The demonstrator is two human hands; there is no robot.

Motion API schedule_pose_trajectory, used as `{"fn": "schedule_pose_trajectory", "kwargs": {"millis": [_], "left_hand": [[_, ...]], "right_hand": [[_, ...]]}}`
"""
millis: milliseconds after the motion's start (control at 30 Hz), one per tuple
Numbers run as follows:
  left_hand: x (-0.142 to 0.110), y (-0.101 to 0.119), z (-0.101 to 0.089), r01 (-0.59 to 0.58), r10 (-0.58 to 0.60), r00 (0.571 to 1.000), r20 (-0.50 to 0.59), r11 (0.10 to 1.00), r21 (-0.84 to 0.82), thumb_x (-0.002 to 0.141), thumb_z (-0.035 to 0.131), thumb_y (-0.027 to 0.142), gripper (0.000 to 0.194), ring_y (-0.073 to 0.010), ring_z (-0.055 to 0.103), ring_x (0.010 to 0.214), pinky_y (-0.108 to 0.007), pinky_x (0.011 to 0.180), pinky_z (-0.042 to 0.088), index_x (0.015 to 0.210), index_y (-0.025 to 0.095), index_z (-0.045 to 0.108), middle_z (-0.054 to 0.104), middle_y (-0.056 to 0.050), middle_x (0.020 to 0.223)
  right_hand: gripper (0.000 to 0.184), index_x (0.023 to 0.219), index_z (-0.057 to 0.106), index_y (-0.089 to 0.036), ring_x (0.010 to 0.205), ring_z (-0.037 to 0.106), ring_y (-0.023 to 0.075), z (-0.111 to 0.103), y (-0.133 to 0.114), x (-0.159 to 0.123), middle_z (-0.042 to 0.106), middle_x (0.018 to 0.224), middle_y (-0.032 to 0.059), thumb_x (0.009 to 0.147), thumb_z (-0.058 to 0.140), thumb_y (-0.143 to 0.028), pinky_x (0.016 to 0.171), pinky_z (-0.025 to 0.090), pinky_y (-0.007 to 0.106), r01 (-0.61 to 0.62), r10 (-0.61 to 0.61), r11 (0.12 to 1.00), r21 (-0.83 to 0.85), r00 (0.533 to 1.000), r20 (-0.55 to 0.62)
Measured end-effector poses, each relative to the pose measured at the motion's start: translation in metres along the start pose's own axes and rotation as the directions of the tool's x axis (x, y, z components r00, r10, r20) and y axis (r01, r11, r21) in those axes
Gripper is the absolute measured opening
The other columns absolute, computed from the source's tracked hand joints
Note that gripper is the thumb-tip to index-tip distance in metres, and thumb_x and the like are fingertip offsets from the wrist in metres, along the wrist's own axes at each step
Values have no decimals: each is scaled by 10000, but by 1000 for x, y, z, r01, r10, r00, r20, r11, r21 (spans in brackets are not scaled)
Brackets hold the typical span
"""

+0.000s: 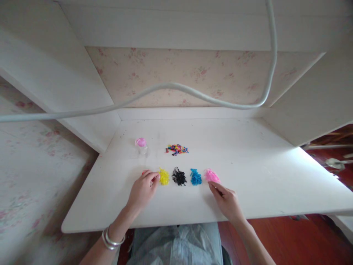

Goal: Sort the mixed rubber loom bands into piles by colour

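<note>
Small piles of elastic bands lie in a row on the white desk: yellow bands (164,176), black bands (179,176), blue bands (195,177) and pink bands (211,175). My left hand (143,187) is at the left end, fingertips pinched beside the yellow pile. It mostly covers a bit of red (145,172) behind it. At the near edge of the pink pile, my right hand (226,198) has its thumb and forefinger pressed together. Whatever either pinch holds is too small to make out. Farther back sits a mixed multicoloured pile (177,149).
A small clear container with a pink top (141,142) stands at the back left of the desk (248,158). A thick white cable (171,86) crosses the view above. White side panels and a low back ledge (193,113) border the desktop.
</note>
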State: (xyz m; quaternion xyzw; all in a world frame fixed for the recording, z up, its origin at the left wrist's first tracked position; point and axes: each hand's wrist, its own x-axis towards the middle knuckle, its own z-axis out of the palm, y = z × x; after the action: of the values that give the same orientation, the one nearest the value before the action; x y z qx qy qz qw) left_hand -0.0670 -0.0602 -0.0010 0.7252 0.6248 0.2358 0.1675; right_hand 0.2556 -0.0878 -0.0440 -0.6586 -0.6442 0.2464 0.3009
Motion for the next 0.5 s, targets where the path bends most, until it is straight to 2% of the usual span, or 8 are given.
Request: {"fn": "schedule_pose_trajectory", "kwargs": {"millis": [167,333,500], "left_hand": [[48,16,14,-17,1,994,105,989,144,893,423,327,235,-115,613,793,-227,742,436,890,250,645,658,10,958],[84,23,37,-10,-23,992,125,967,256,885,434,339,229,-130,614,843,-236,722,433,934,262,644,626,5,1072],[100,25,54,1,-32,995,99,956,294,894,415,344,274,-145,611,828,-259,705,439,1068,265,612,589,-25,1126]], "right_hand": [[409,991,711,-202,684,661,148,7,13,-5,725,812,26,874,446,-490,627,468,181,-88,87,996,-11,994,-66],[409,988,714,-216,669,665,153,12,11,-6,727,809,38,891,414,-478,607,461,196,-22,15,997,-74,995,-94],[385,985,710,-223,693,674,156,14,16,-10,727,833,38,904,408,-449,618,454,200,22,-37,992,-126,992,-117]]}}
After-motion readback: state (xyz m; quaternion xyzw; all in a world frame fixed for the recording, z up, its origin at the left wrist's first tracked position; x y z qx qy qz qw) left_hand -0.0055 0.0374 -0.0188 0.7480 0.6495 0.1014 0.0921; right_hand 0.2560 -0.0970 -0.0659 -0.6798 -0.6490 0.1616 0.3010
